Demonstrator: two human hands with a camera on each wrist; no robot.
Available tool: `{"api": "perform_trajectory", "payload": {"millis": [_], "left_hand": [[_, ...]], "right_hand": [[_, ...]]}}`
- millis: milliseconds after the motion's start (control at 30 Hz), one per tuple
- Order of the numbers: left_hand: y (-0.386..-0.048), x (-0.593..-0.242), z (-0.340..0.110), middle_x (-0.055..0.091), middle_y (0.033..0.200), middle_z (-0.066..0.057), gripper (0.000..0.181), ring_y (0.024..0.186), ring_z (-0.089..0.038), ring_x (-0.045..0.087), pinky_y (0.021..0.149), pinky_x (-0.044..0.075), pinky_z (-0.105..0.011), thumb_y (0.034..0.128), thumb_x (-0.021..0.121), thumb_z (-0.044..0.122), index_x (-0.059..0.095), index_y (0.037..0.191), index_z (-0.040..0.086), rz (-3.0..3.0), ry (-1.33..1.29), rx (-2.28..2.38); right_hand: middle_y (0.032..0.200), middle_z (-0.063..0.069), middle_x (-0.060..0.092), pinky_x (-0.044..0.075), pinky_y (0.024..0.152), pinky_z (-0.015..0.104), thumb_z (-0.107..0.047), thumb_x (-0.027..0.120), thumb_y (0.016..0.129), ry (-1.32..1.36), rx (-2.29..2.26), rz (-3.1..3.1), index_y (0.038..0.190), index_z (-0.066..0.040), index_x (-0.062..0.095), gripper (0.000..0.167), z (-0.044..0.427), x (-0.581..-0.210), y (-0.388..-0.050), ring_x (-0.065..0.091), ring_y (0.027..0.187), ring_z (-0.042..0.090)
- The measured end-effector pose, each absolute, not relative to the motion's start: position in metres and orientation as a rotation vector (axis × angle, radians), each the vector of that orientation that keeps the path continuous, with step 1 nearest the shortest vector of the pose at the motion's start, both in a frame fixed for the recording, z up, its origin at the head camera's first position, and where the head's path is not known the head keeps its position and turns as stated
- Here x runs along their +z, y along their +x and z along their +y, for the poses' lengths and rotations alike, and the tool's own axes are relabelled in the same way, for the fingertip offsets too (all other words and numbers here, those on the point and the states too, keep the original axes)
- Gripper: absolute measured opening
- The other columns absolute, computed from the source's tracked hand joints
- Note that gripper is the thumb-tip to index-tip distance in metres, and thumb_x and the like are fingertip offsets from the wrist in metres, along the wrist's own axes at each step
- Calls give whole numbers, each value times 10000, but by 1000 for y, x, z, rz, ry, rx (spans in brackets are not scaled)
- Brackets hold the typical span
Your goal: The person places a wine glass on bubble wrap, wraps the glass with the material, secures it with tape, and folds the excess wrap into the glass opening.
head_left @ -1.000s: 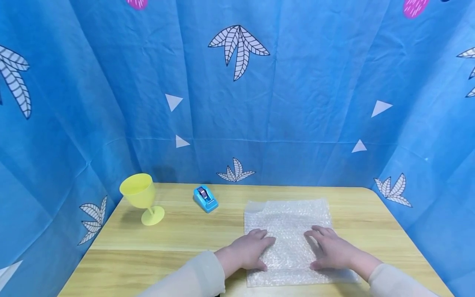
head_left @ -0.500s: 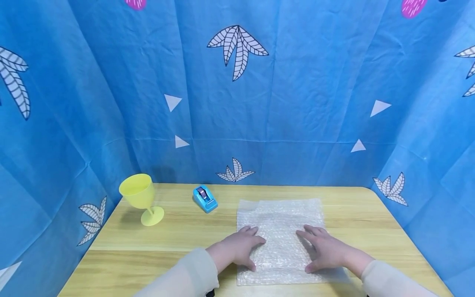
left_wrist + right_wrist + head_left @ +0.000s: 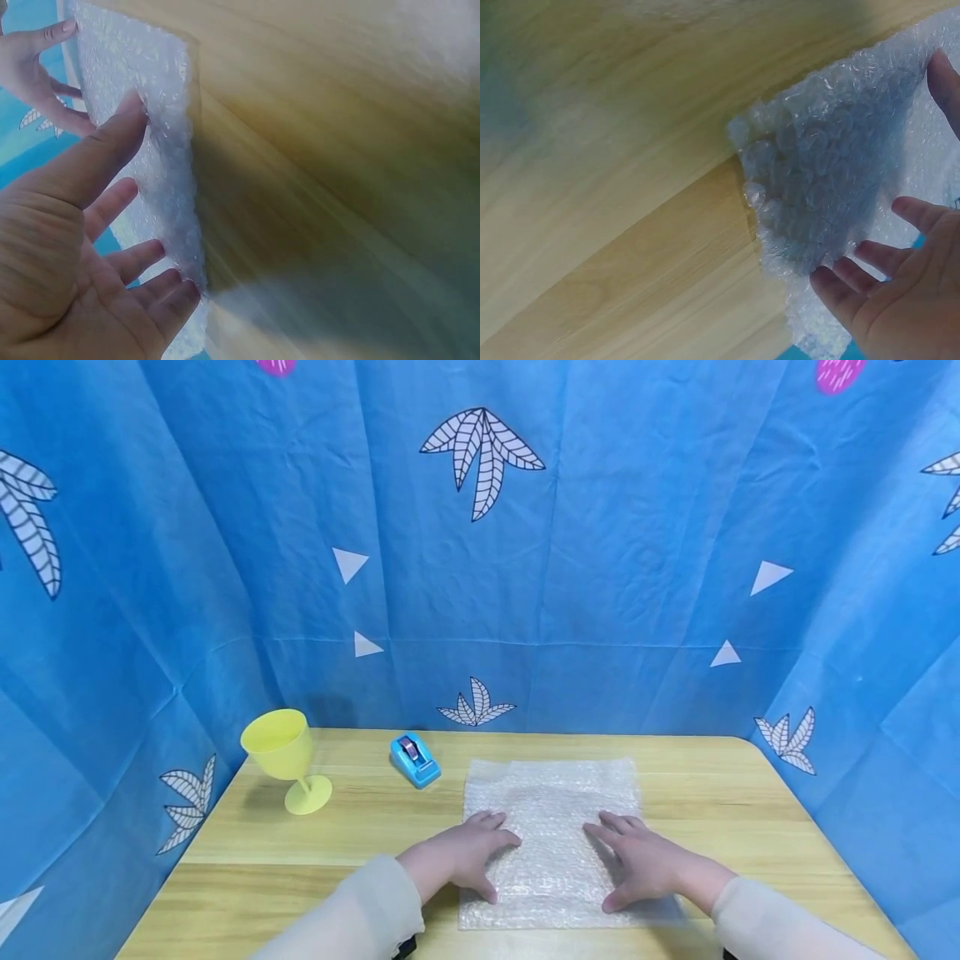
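A clear sheet of bubble wrap (image 3: 551, 852) lies flat on the wooden table, near its front edge. On its left side rests my left hand (image 3: 467, 853), fingers spread and touching the sheet. My right hand (image 3: 651, 863) rests the same way on the sheet's right side, fingertips pointing inward. The left wrist view shows the left hand (image 3: 90, 247) with thumb and fingers apart over the bubble wrap (image 3: 161, 150). In the right wrist view the right hand (image 3: 907, 285) has relaxed, spread fingers against the bubbly surface (image 3: 817, 157). Neither hand pinches the sheet.
A yellow goblet (image 3: 281, 747) stands upright at the table's back left. Right of it sits a small blue tape dispenser (image 3: 415, 761). Blue patterned curtains (image 3: 600, 552) enclose the back and both sides of the table (image 3: 337, 852).
Both hands have moved left across the table, and the bubble wrap has slid left with them. The goblet and tape dispenser have stayed in place.
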State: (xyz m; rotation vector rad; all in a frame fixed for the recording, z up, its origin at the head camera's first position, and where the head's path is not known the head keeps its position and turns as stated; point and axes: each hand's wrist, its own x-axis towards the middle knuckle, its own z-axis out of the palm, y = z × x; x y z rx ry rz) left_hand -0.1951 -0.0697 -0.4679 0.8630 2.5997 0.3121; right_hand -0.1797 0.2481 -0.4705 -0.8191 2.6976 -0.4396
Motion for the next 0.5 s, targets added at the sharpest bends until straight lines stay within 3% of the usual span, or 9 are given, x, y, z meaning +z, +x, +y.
{"api": "perform_trajectory", "payload": {"millis": [500], "left_hand": [[-198, -462, -82, 281, 1625, -85, 900, 1491, -344, 221, 1177, 295, -514, 686, 898, 347, 483, 1480, 270, 2554, 838, 364]], "right_hand": [[1542, 312, 307, 393, 1030, 674, -621, 845, 641, -791, -389, 2711, 1515, -50, 399, 1135, 235, -472, -183, 335, 1344, 551]]}}
